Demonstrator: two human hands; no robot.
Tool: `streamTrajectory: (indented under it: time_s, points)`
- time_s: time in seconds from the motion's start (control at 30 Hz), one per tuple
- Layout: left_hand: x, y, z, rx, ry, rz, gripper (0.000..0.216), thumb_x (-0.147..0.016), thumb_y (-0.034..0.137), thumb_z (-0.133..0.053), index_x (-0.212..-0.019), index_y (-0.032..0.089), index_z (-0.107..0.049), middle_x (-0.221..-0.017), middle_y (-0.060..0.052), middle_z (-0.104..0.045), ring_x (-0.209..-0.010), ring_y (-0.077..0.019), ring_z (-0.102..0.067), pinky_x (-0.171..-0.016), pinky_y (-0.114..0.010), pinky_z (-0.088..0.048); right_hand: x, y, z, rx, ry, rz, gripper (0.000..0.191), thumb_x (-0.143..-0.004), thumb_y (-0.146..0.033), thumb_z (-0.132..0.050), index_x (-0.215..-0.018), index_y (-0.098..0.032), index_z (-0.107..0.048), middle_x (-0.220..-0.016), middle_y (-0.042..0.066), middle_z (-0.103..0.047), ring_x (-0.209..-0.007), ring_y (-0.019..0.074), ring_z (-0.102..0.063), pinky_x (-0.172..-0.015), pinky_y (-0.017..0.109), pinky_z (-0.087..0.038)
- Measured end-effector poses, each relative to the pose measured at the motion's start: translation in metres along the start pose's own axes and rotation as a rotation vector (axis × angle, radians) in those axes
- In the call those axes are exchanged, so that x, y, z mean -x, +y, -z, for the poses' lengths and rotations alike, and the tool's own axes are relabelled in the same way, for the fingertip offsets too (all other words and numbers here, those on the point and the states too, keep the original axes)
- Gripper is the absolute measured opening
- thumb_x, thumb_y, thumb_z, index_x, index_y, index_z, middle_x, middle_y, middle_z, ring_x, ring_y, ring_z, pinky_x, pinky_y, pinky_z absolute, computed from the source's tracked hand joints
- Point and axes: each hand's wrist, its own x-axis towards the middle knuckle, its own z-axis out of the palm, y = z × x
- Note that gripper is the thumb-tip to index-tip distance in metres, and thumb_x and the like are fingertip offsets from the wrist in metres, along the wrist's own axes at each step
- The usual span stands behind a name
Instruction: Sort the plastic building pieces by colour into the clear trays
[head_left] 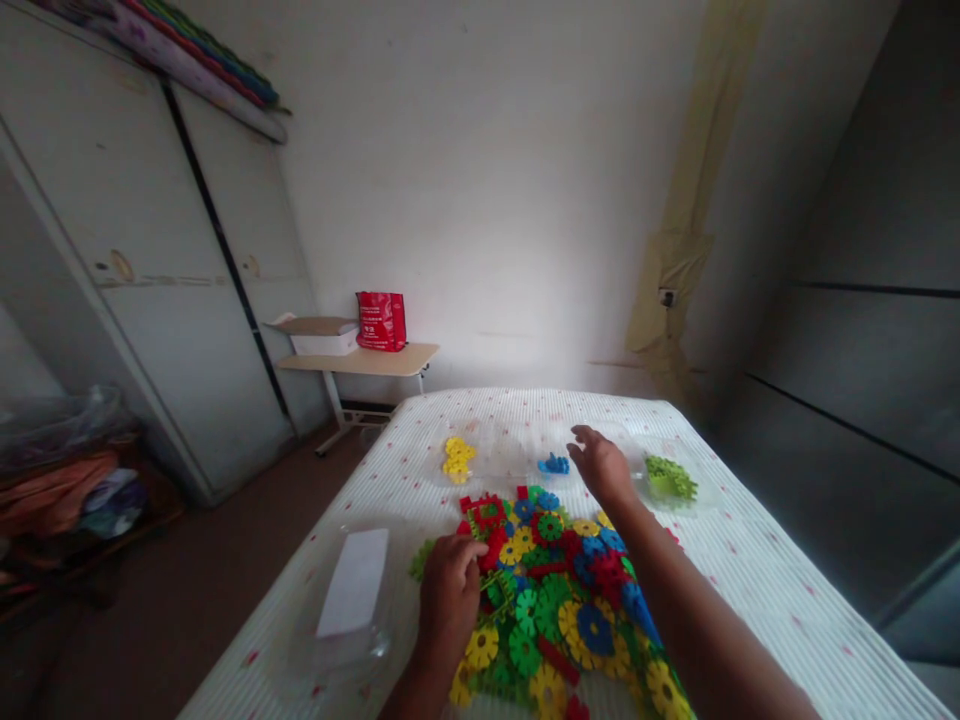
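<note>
Where the white bed cover [750,560] spreads out, a heap of coloured gear pieces [559,600] fills its near middle. The right hand [600,468] is stretched beyond the heap, palm down, fingers spread, holding nothing. The left hand [448,590] rests curled on the heap's nine o'clock edge; whether it pinches anything I cannot tell. The small blue cluster [553,464] lies just beside the right hand, at its nine o'clock.

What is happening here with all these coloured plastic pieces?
A person works over a white-covered surface. The left hand rests on the left edge of a mixed pile of coloured toothed discs; whether it holds one cannot be seen. The right hand is stretched out, open, beside a small blue group. A yellow group and a green group lie apart on either side.
</note>
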Motion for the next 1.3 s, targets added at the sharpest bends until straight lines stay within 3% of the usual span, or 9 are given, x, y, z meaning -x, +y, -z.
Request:
streamTrajectory:
  time_s: [0.2, 0.37, 0.67, 1.13, 1.3]
  points:
    - [0.000, 0.002, 0.000, 0.015, 0.029, -0.019, 0.029, -0.071, 0.004, -0.040, -0.075, 0.020, -0.064, -0.080, -0.004, -0.064, -0.082, -0.0187, -0.056, -0.076, -0.034, -0.045, 0.036, 0.024, 0.003, 0.030, 0.104, 0.072, 0.028, -0.085, -0.029, -0.039, -0.088, -0.018, -0.065, -0.082, 0.007, -0.069, -0.069, 0.0159, -0.063, -0.059, 0.023, -0.036]
    - [0.000, 0.001, -0.001, 0.020, 0.041, -0.029, 0.029, -0.071, 0.004, -0.041, -0.075, 0.020, -0.065, -0.080, -0.004, -0.065, -0.082, -0.0183, -0.057, -0.076, -0.033, -0.045, 0.075, 0.060, 0.006, -0.002, 0.200, 0.117, 0.031, -0.086, -0.033, -0.037, -0.088, -0.016, -0.064, -0.084, 0.007, -0.069, -0.071, 0.0173, -0.064, -0.061, 0.023, -0.041]
    - [0.000, 0.001, 0.000, -0.058, 0.004, -0.049, 0.029, -0.072, 0.004, -0.041, -0.078, 0.020, -0.065, -0.082, -0.004, -0.065, -0.083, -0.0191, -0.056, -0.077, -0.035, -0.045, 0.116, 0.109, 0.019, 0.037, 0.219, 0.081, 0.037, -0.086, -0.041, -0.036, -0.089, -0.018, -0.065, -0.081, 0.007, -0.070, -0.068, 0.0182, -0.066, -0.060, 0.023, -0.046]
    - [0.000, 0.003, 0.004, -0.114, -0.007, -0.044, 0.030, -0.072, 0.004, -0.041, -0.079, 0.021, -0.065, -0.083, -0.004, -0.065, -0.084, -0.0193, -0.056, -0.078, -0.035, -0.044, 0.121, 0.100, 0.006, -0.024, 0.126, 0.078, 0.037, -0.086, -0.041, -0.036, -0.089, -0.020, -0.066, -0.085, 0.006, -0.071, -0.071, 0.0176, -0.066, -0.062, 0.023, -0.047]
    - [0.000, 0.006, 0.003, -0.116, -0.020, -0.039, 0.030, -0.073, 0.005, -0.040, -0.079, 0.020, -0.065, -0.081, -0.004, -0.065, -0.083, -0.0191, -0.057, -0.077, -0.035, -0.044, 0.104, 0.073, 0.006, 0.006, -0.004, 0.092, 0.031, -0.086, -0.030, -0.036, -0.092, -0.021, -0.065, -0.090, 0.005, -0.070, -0.078, 0.0168, -0.065, -0.068, 0.023, -0.046]
